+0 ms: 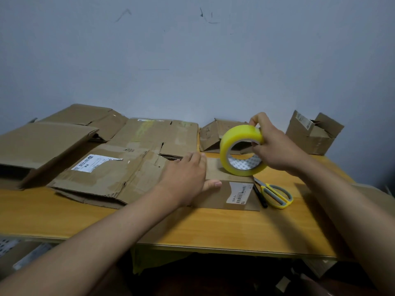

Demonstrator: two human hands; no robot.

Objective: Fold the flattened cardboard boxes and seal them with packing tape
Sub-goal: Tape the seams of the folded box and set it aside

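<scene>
Gripped in the right hand [275, 146], the yellow tape roll [242, 150] was held upright with the thumb through its core and the fingers closed over its rim, its lower edge close above the small folded box [226, 189]. The left hand [186, 178] was laid flat and open on that box, holding nothing but pressing the cardboard down. No free tape end could be made out. Near the edge of the bench [192, 229], scissors [275, 194] and a dark pen [259, 196] lay just beside the box. Farther back lay the flattened boxes [119, 167], with two part-folded boxes [310, 133] against the wall. Risks were judged as follows: if the left palm were lifted, the flaps could spring apart; if the roll were drawn askew, the tape could wrinkle or miss the seam.
</scene>
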